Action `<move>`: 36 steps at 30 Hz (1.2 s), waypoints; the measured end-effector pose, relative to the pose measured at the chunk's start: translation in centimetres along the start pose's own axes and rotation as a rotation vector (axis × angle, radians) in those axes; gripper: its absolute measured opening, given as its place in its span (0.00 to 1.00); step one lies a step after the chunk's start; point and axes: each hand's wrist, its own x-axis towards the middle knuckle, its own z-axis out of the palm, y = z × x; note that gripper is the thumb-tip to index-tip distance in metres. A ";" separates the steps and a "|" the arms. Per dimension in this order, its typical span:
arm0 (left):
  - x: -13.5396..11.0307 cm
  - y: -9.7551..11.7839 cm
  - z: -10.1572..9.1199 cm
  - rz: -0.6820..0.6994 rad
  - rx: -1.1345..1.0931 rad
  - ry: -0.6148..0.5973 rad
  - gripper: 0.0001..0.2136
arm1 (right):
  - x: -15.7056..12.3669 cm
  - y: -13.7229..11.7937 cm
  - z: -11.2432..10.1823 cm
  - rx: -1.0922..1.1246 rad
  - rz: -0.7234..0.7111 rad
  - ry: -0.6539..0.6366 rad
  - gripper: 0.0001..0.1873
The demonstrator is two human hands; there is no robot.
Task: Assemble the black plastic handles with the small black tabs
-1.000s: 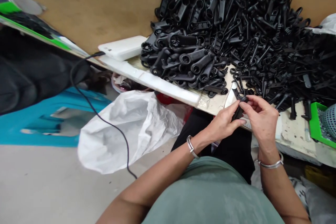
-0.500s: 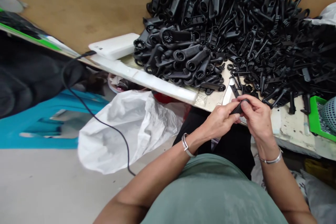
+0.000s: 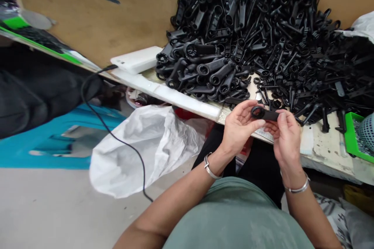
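Part (image 3: 263,113): black moulded plastic, matt, a flat bar ending in a round ring with an open eye at its left end. It sits centre right of the frame, above the near edge of the worktop (image 3: 327,146), held clear of the surface between both hands.

Pile (image 3: 263,35): upper right of the frame, a large heap of like black plastic pieces, ringed bars on the left slope, thinner slotted strips tangled on the right. It lies on the worktop and leans against a brown board wall (image 3: 102,19).

Worktop: pale, worn, stained, with a white foam edging (image 3: 175,95) along its near side. A white flat box (image 3: 136,60) lies at its left end. A green tray (image 3: 355,138) stands at the right edge of the frame.

Room: grey smooth floor (image 3: 43,206) at lower left. A crumpled white woven sack (image 3: 140,148) lies below the worktop. A black cable (image 3: 117,140) runs across it. A blue plastic item (image 3: 58,144) lies at left.

Left hand (image 3: 238,128): fingers curled, thumb and fingertips pinching the ring end of the part. Metal bangle at the wrist.

Right hand (image 3: 284,136): fingers closed on the bar end of the part, thumb on top. Bangle at the wrist.
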 end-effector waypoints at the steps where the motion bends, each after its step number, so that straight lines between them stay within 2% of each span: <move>1: 0.0 -0.1 0.2 0.004 -0.003 0.016 0.25 | -0.5 0.3 0.3 0.005 0.008 0.002 0.20; 5: 0.0 -0.5 0.9 -0.147 -0.078 0.011 0.29 | -1.8 1.2 1.7 0.097 0.052 0.005 0.22; 7: 0.1 -0.4 1.0 -0.197 -0.091 -0.003 0.25 | -2.0 1.3 1.9 0.113 0.069 -0.009 0.23; 9: 0.1 -0.1 0.9 -0.183 -0.047 -0.028 0.20 | -2.0 1.2 1.3 0.033 0.098 -0.067 0.22; 11: 0.2 0.2 0.6 -0.144 0.014 -0.053 0.19 | -1.9 0.9 0.2 -0.144 0.101 -0.134 0.22; 14: 0.3 0.6 -0.1 -0.123 0.108 -0.127 0.18 | -1.4 0.0 -1.4 -0.387 -0.041 -0.085 0.19; 16: 0.2 0.6 -0.3 -0.126 0.215 -0.213 0.15 | -1.0 -0.7 -1.9 -0.427 -0.150 -0.041 0.17; 18: 0.1 0.6 -0.4 -0.109 0.348 -0.293 0.12 | -0.4 -1.4 -1.7 -0.384 -0.157 -0.115 0.20; 21: 0.0 0.7 -0.5 -0.042 0.531 -0.414 0.12 | 0.4 -2.1 -1.2 -0.309 -0.065 -0.307 0.24; 25: 0.0 1.3 -0.6 -0.017 0.701 -0.531 0.13 | 0.9 -2.6 -1.1 -0.332 -0.066 -0.406 0.16; 31: -0.3 1.0 -0.5 -0.040 0.821 -0.520 0.09 | 0.6 -1.7 -1.7 -0.427 -0.070 -0.359 0.12; 36: 0.1 0.0 -0.5 -0.046 0.932 -0.510 0.11 | 0.8 -0.2 -1.5 -0.448 -0.095 -0.246 0.14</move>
